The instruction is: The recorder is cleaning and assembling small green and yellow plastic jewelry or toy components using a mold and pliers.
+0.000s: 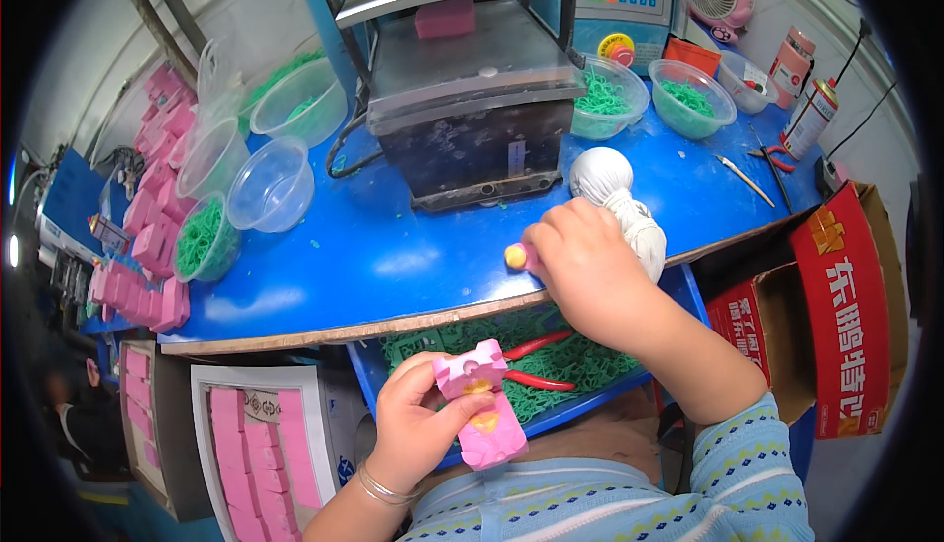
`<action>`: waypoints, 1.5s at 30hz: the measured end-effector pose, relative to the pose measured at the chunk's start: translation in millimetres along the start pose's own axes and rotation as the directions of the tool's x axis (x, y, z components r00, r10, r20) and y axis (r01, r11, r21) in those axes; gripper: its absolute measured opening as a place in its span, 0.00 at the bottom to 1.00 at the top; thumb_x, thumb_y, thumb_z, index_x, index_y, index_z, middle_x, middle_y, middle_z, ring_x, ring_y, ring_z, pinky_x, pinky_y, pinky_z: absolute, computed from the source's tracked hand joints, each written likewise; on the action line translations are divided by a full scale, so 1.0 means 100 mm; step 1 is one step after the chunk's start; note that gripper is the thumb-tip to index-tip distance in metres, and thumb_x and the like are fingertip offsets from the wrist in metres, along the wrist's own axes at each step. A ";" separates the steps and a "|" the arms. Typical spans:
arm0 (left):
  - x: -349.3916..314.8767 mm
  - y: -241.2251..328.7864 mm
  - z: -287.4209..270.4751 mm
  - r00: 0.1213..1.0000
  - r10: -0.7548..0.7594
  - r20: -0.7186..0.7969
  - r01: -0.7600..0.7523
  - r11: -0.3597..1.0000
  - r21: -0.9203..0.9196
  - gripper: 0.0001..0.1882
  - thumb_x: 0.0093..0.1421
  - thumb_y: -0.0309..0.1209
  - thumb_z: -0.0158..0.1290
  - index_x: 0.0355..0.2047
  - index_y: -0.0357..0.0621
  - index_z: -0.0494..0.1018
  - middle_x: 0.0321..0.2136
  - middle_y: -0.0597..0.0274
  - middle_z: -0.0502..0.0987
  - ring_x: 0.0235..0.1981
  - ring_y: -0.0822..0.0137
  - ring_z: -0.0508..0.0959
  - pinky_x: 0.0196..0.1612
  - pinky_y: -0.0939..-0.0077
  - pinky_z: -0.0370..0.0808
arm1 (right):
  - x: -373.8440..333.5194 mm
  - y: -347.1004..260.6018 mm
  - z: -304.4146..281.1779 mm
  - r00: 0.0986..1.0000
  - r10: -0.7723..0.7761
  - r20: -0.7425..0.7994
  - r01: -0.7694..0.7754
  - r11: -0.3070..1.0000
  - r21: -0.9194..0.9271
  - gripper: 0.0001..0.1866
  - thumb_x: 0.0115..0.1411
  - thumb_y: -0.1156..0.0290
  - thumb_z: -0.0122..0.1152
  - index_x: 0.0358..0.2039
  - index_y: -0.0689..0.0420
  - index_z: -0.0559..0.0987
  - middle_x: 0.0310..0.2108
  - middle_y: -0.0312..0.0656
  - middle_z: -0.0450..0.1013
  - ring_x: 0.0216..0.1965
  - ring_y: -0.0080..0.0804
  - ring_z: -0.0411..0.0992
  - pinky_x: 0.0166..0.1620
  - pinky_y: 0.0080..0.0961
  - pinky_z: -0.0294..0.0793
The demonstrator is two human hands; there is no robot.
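Note:
My left hand (418, 419) is closed on a pink two-part mold (492, 432), spread into two halves, with yellow-stained hollows on their inner faces. The thumb presses across the middle between the halves. Over the table's front edge, my right hand (585, 262) is closed round a small pink piece with a yellow round end (517, 256); the rest of it is hidden by my fingers. Right behind that hand lies a white cloth bag tied into a ball (602, 176), its loose tail hanging past my wrist.
Red-handled pliers (539, 382) lie on green rubbery strands (590, 375) in a blue drawer (688, 291) below the table. A black heated press (472, 119) stands at the back. Clear bowls (270, 185), stacked pink blocks (152, 237) and a red carton (836, 316) flank it.

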State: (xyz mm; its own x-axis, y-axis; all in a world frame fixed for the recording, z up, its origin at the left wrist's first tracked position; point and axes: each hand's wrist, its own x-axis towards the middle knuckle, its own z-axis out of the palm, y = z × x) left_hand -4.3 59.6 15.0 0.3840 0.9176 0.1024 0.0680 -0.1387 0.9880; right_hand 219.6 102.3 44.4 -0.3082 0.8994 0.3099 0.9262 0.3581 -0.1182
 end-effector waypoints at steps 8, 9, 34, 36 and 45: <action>-0.01 -0.01 -0.02 0.992 -0.115 0.048 0.122 0.974 -0.190 0.16 0.46 0.18 0.59 0.37 0.30 0.71 0.35 0.60 0.70 0.36 0.72 0.74 0.39 0.79 0.73 | -0.19 -0.21 -0.07 0.997 0.080 0.008 -0.065 0.736 0.674 0.24 0.57 0.76 0.52 0.54 0.55 0.59 0.32 0.50 0.73 0.26 0.48 0.73 0.28 0.36 0.71; -0.02 -0.02 -0.02 0.992 -0.117 0.047 0.124 0.976 -0.179 0.16 0.45 0.18 0.60 0.36 0.32 0.71 0.35 0.60 0.71 0.36 0.71 0.75 0.39 0.78 0.74 | -0.21 -0.22 -0.07 0.995 0.073 -0.070 -0.004 0.719 0.695 0.24 0.56 0.76 0.53 0.54 0.56 0.60 0.32 0.50 0.73 0.27 0.48 0.73 0.29 0.35 0.71; 0.02 0.12 0.02 0.911 0.348 0.219 -0.411 0.747 0.523 0.20 0.37 0.23 0.61 0.34 0.38 0.70 0.22 0.59 0.68 0.24 0.61 0.68 0.28 0.72 0.65 | -0.44 -0.60 -0.06 0.912 -0.308 -0.270 0.375 0.893 0.248 0.18 0.46 0.55 0.55 0.26 0.60 0.71 0.26 0.41 0.65 0.31 0.35 0.64 0.34 0.29 0.60; 0.00 0.15 0.05 0.935 0.279 0.219 -0.352 0.797 0.491 0.20 0.37 0.26 0.63 0.32 0.38 0.70 0.21 0.59 0.68 0.24 0.61 0.69 0.28 0.72 0.65 | -0.42 -0.59 0.06 0.914 -0.292 -0.280 0.362 0.900 0.242 0.17 0.49 0.54 0.54 0.22 0.57 0.70 0.25 0.41 0.65 0.28 0.35 0.62 0.32 0.29 0.58; -0.05 0.01 0.05 0.962 -0.036 0.271 0.023 0.998 0.051 0.13 0.45 0.29 0.63 0.30 0.39 0.74 0.26 0.59 0.73 0.28 0.67 0.73 0.32 0.77 0.69 | -0.24 -0.49 0.21 0.970 -0.105 0.219 -0.153 0.435 0.887 0.23 0.61 0.59 0.47 0.13 0.59 0.70 0.15 0.45 0.66 0.23 0.44 0.65 0.28 0.35 0.63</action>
State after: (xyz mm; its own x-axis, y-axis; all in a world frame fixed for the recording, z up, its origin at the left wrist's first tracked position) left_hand -1.4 53.0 14.6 0.6161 0.7870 0.0319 0.1240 -0.1369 0.9828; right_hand 177.0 68.9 22.7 -0.4442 0.8896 0.1066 0.2573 0.2407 -0.9359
